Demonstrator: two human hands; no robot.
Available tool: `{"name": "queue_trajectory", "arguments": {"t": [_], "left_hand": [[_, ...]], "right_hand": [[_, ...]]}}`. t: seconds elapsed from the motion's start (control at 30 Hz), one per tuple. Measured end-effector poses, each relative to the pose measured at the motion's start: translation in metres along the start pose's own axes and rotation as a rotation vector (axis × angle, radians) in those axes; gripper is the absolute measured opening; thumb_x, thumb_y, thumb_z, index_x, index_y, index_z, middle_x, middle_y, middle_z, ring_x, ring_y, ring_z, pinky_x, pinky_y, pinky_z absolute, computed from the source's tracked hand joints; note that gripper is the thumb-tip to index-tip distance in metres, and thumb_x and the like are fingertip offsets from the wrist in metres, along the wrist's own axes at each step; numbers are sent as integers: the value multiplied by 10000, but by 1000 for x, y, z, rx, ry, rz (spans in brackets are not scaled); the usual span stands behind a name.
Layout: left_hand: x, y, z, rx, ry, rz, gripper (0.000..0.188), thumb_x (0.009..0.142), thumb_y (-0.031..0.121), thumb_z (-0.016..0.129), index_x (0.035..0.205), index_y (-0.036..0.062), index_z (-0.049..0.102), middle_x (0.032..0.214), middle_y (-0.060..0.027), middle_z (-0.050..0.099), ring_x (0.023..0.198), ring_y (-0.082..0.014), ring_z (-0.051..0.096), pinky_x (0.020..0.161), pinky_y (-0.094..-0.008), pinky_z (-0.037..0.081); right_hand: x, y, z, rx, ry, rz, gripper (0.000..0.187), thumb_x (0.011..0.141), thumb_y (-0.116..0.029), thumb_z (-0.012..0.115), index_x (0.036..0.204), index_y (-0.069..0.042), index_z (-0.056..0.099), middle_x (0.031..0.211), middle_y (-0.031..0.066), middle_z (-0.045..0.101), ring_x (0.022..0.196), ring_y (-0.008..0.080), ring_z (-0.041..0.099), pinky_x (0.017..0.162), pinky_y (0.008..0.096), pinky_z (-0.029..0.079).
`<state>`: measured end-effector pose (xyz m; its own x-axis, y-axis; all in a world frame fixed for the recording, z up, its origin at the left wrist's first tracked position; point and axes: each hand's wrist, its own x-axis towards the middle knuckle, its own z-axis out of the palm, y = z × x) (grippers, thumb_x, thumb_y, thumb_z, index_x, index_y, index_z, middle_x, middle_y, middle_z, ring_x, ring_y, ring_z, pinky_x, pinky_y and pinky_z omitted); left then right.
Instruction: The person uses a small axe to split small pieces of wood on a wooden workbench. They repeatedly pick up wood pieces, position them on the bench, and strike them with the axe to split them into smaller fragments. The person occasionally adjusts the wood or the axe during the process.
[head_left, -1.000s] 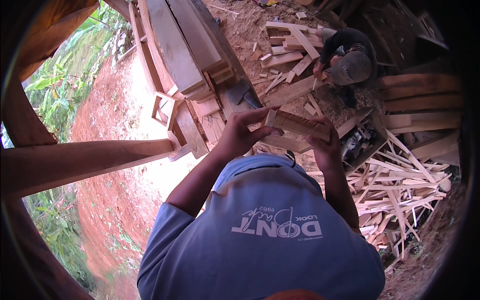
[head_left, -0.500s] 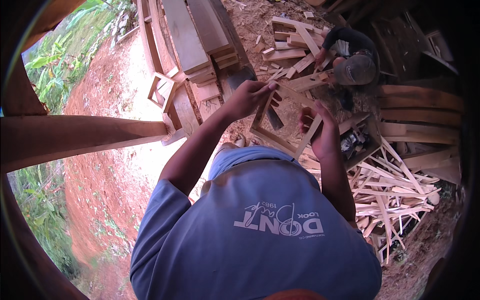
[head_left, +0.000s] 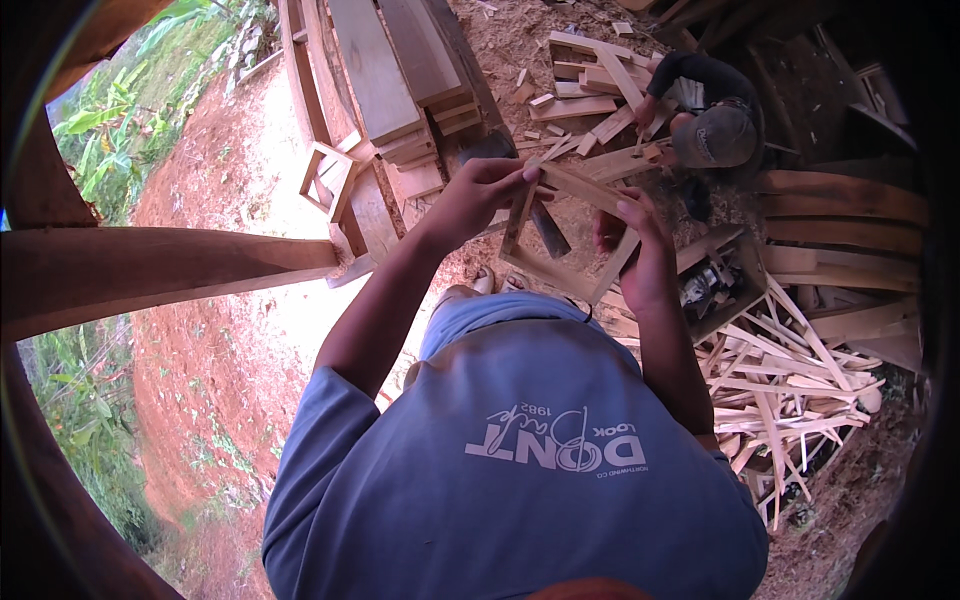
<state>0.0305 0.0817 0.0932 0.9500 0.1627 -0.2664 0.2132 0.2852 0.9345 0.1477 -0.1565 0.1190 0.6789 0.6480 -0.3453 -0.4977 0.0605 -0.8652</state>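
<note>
Between my hands I hold up a four-sided frame of pale wooden strips [head_left: 545, 268], tilted in front of me. My left hand [head_left: 490, 195] pinches its far left corner between thumb and fingers. At the right corner, my right hand [head_left: 645, 250] grips the frame, with its thumb on the upper strip and its fingers partly hidden behind the wood. Through the frame's opening shows a dark bar-shaped thing [head_left: 550, 232], whose kind I cannot make out. A smaller wooden frame [head_left: 326, 180] rests beside the stacked boards at the left.
Stacked wide boards [head_left: 375, 75] lie on a bench ahead. A co-worker in a grey cap [head_left: 715, 137] crouches at the far right beside loose wood pieces [head_left: 590, 90]. Thin offcuts [head_left: 780, 380] are heaped at my right, near a wooden box [head_left: 735, 280]. A thick beam [head_left: 170, 280] crosses the left side.
The wooden frame has turned in my hands, so its opening faces me more squarely. My left hand has shifted slightly left, and my right hand's grip has changed a little.
</note>
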Motion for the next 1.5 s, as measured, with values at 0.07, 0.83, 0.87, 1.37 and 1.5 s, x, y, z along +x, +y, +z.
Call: {"name": "queue_trajectory", "arguments": {"t": [0.07, 0.83, 0.87, 1.37, 1.5], "left_hand": [[-11, 12, 7, 111, 50, 105, 467, 1095, 309, 631, 1402, -43, 645, 1207, -106, 774, 1143, -131, 696, 1034, -310, 533], [-61, 4, 9, 484, 12, 454, 482, 963, 173, 776, 1403, 20, 654, 1293, -183, 734, 1106, -288, 737, 971, -400, 565], [-62, 2, 8, 494, 10, 503, 482, 967, 169, 770, 1409, 19, 647, 1293, -189, 731, 1090, -303, 742, 963, -407, 570], [-36, -30, 18, 526, 221, 400, 721, 995, 417, 732, 1593, 141, 440, 1492, -219, 443, 1424, -399, 418, 1222, -479, 324], [-36, -28, 20, 339, 207, 302, 713, 990, 455, 738, 1567, 142, 459, 1367, -201, 478, 1250, -313, 495, 1128, -400, 411]], "right_hand": [[-3, 3, -1, -12, -23, -79, 401, 928, -274, 688, 1236, -39, 583, 971, 91, 681, 873, 179, 672, 812, 326, 515], [-32, 10, -14, -85, -267, -282, 539, 841, -166, 748, 1312, 23, 564, 1200, 110, 620, 1172, 185, 604, 1047, 351, 450], [-33, 10, -12, -67, -270, -259, 529, 849, -158, 742, 1313, 20, 561, 1208, 109, 618, 1176, 182, 601, 1051, 351, 447], [-47, 35, 27, -599, -162, -341, 568, 956, -104, 677, 1451, 16, 425, 1320, 158, 545, 1199, 224, 572, 1056, 390, 463], [-46, 46, 18, -812, -335, -444, 725, 962, -58, 659, 1561, 23, 257, 1468, 234, 419, 1273, 306, 532, 1071, 416, 460]]}}
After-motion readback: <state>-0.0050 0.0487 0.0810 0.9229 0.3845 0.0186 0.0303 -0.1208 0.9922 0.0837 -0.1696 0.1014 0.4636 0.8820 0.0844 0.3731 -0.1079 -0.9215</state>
